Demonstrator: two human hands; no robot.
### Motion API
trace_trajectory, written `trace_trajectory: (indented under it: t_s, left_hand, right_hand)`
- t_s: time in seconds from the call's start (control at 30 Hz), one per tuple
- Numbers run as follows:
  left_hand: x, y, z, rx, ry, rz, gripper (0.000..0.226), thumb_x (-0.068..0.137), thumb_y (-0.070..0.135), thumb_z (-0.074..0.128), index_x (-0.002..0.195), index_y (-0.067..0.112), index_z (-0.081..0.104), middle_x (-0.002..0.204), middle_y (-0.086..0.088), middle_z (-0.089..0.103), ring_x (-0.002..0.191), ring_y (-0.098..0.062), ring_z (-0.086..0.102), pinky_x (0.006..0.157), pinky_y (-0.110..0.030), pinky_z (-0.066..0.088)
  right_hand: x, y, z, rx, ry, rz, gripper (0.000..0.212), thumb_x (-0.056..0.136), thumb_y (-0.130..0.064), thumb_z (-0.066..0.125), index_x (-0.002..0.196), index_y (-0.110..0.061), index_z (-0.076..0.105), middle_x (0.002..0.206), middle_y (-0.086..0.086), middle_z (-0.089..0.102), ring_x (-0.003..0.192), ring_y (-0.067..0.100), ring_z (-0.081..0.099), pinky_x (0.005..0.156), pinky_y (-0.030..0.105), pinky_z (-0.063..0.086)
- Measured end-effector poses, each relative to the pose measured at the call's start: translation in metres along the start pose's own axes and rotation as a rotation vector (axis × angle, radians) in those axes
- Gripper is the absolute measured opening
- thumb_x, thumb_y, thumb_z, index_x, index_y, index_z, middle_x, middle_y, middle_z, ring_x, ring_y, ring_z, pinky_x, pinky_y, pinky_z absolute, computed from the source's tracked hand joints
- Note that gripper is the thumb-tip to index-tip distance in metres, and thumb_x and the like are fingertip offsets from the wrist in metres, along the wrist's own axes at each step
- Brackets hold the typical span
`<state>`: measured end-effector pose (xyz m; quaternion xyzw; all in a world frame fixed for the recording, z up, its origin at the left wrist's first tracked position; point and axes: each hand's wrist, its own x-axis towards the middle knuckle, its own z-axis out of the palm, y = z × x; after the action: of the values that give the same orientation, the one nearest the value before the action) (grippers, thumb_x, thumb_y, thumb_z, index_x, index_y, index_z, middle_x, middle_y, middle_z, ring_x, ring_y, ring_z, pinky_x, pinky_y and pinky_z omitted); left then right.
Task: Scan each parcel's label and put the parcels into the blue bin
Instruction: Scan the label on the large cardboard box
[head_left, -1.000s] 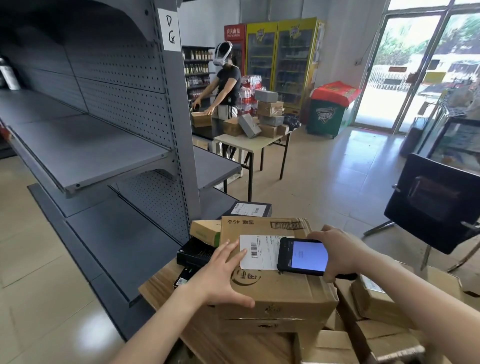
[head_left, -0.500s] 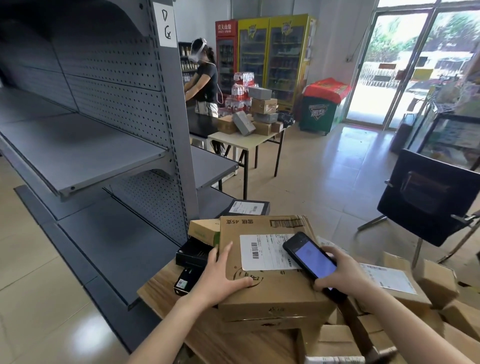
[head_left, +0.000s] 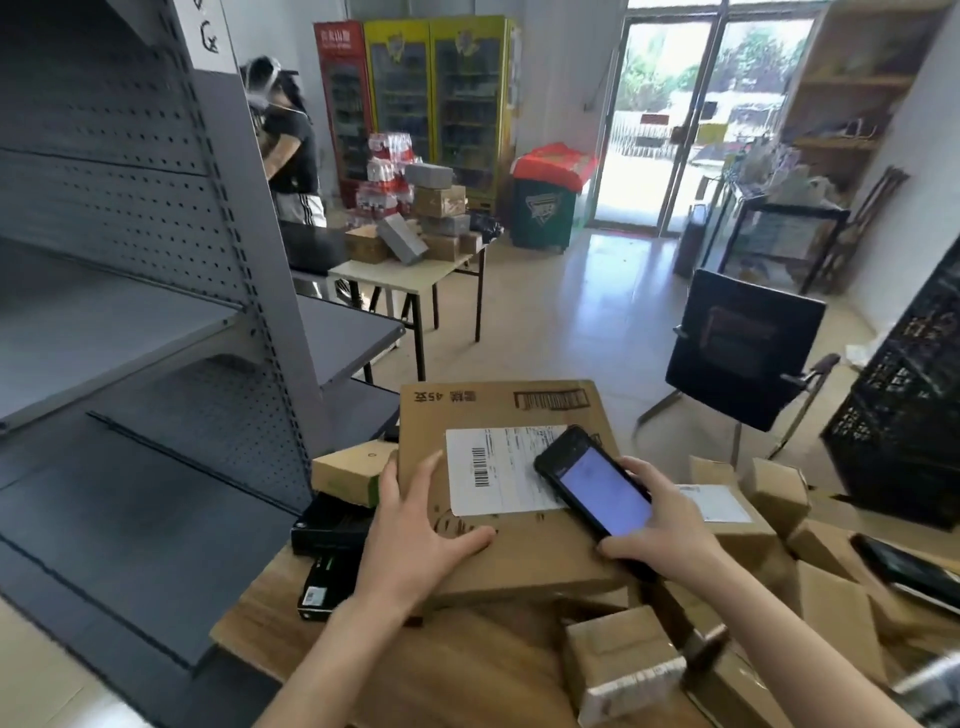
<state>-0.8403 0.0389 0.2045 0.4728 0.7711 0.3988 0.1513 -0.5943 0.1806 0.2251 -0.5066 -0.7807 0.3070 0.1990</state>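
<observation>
Wooden bench | left hand flat, fingers spread, steadying box | right hand gripping phone over label | scanning now; next, lift box binward

Both arms are bare: the left forearm and right forearm show uncovered from the frame's lower edge to the wrists. The left hand, at the near left of the large flat brown cardboard parcel, and the right hand, at its near right, are bare too.

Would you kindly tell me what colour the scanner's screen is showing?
The scanner screen glows pale blue, clearest in the head view.
</observation>
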Motion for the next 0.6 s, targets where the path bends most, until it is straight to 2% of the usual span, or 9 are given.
trace_trajectory:
  t_s: [0.13, 0.23, 0.37, 0.47, 0.6]
  left_hand:
    - [-0.008, 0.032, -0.002, -0.005, -0.004, 0.083, 0.1, 0.056, 0.07, 0.077, 0.137, 0.059, 0.02, 0.156, 0.016, 0.0, 0.144, -0.021, 0.024, 0.112, -0.035, 0.029]
    - [-0.021, 0.066, 0.007, -0.003, -0.035, 0.159, 0.099, 0.057, 0.066, 0.079, 0.14, 0.055, 0.025, 0.156, 0.014, 0.002, 0.143, -0.021, 0.026, 0.112, -0.033, 0.026]
    - [-0.052, 0.121, 0.04, 0.006, -0.11, 0.246, 0.099, 0.059, 0.064, 0.079, 0.142, 0.049, 0.027, 0.158, 0.008, 0.005, 0.143, -0.023, 0.026, 0.117, -0.04, 0.027]
    - [-0.08, 0.165, 0.077, 0.005, -0.185, 0.3, 0.101, 0.058, 0.066, 0.078, 0.142, 0.052, 0.024, 0.158, 0.005, 0.007, 0.144, -0.025, 0.024, 0.115, -0.04, 0.027]
    - [-0.129, 0.232, 0.142, 0.009, -0.31, 0.438, 0.098, 0.058, 0.068, 0.076, 0.139, 0.054, 0.023, 0.149, 0.01, 0.015, 0.135, -0.027, 0.037, 0.111, -0.045, 0.037]
  right_hand:
    - [-0.027, 0.0, -0.028, 0.016, 0.101, -0.014, 0.105, 0.053, -0.03, 0.088, 0.143, -0.032, 0.033, 0.135, -0.006, 0.048, 0.112, 0.011, 0.045, 0.085, 0.025, 0.043]
    - [-0.057, 0.014, -0.057, 0.015, 0.169, 0.009, 0.105, 0.054, -0.031, 0.088, 0.142, -0.033, 0.031, 0.135, -0.006, 0.046, 0.115, 0.013, 0.046, 0.087, 0.028, 0.045]
    - [-0.114, 0.053, -0.106, 0.024, 0.242, 0.064, 0.105, 0.052, -0.032, 0.088, 0.141, -0.035, 0.032, 0.131, -0.007, 0.047, 0.103, 0.009, 0.043, 0.067, 0.019, 0.039]
    - [-0.168, 0.09, -0.147, 0.038, 0.331, 0.127, 0.105, 0.051, -0.032, 0.088, 0.141, -0.033, 0.034, 0.133, -0.006, 0.047, 0.108, 0.013, 0.046, 0.076, 0.026, 0.043]
    - [-0.262, 0.144, -0.201, 0.04, 0.481, 0.232, 0.103, 0.051, -0.026, 0.089, 0.141, -0.024, 0.039, 0.133, -0.004, 0.048, 0.108, 0.012, 0.045, 0.082, 0.028, 0.042]
